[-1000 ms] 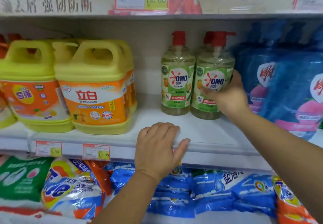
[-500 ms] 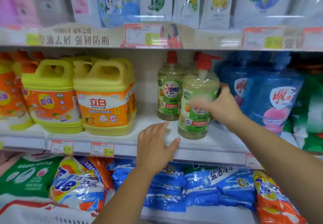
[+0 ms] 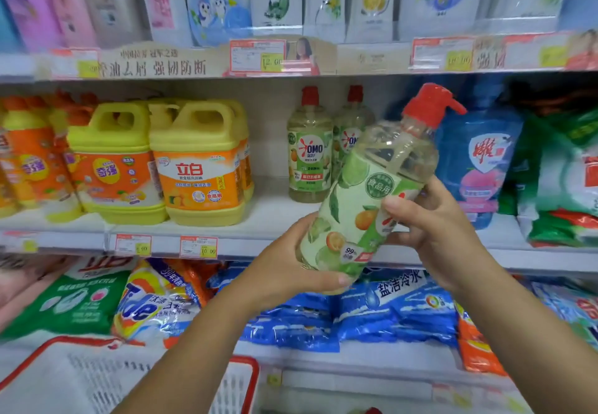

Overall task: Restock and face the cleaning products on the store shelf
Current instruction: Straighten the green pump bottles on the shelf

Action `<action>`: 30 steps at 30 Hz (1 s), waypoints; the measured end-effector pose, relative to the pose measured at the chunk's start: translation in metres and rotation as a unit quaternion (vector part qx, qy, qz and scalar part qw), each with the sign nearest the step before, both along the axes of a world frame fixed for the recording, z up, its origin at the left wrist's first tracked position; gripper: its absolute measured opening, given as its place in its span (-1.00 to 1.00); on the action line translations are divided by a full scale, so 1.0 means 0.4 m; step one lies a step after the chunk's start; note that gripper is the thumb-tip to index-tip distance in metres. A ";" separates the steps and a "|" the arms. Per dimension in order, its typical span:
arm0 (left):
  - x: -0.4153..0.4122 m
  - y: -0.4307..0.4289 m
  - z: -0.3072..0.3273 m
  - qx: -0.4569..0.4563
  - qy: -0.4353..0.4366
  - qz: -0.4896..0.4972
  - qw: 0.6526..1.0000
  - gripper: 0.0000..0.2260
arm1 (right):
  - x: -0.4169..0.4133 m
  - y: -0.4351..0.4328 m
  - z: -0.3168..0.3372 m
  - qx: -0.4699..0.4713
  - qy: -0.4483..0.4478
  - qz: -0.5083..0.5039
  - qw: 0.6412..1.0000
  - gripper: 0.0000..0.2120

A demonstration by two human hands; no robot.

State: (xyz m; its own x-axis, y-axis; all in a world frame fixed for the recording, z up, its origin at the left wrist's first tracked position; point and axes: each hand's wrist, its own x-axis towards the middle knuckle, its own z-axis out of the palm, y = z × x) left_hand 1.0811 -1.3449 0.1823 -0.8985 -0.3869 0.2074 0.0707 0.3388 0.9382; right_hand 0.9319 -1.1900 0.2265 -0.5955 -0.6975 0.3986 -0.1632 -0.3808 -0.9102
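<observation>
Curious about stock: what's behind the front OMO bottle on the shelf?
Behind that clear, red-capped bottle stands a second OMO bottle, offset right, partly covered by the tilted green-labelled bottle being held. Farther back is hidden.

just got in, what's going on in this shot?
A person is working at a store shelf. Both hands hold one red-capped pump bottle, tilted, out in front of the shelf: the left hand grips its base, the right hand grips its middle. Two matching bottles stand on the shelf behind it, between yellow jugs and blue pouches.
</observation>
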 end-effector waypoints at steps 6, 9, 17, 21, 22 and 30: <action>0.003 0.064 -0.058 0.017 -0.023 0.058 0.998 -0.35 | 0.006 0.005 -0.046 0.098 -0.001 0.032 0.995 -0.13; -0.013 0.102 -0.069 -0.083 0.029 0.150 0.985 -0.34 | 0.032 -0.013 -0.044 0.108 0.028 -0.078 0.991 0.15; -0.015 0.094 -0.028 -0.131 -0.050 0.077 0.987 -0.03 | -0.001 0.030 -0.018 0.011 0.018 -0.074 0.997 -0.34; -0.002 0.057 -0.039 0.055 -0.043 -0.077 0.995 -0.21 | -0.012 0.034 -0.027 0.024 -0.015 0.018 0.999 -0.20; -0.001 0.058 -0.052 0.057 -0.031 -0.058 0.996 -0.27 | -0.011 0.035 -0.027 0.031 -0.022 0.034 0.999 -0.20; -0.021 0.125 -0.067 -0.125 0.055 0.159 0.978 -0.26 | 0.001 0.033 0.024 0.044 0.073 -0.164 0.983 -0.09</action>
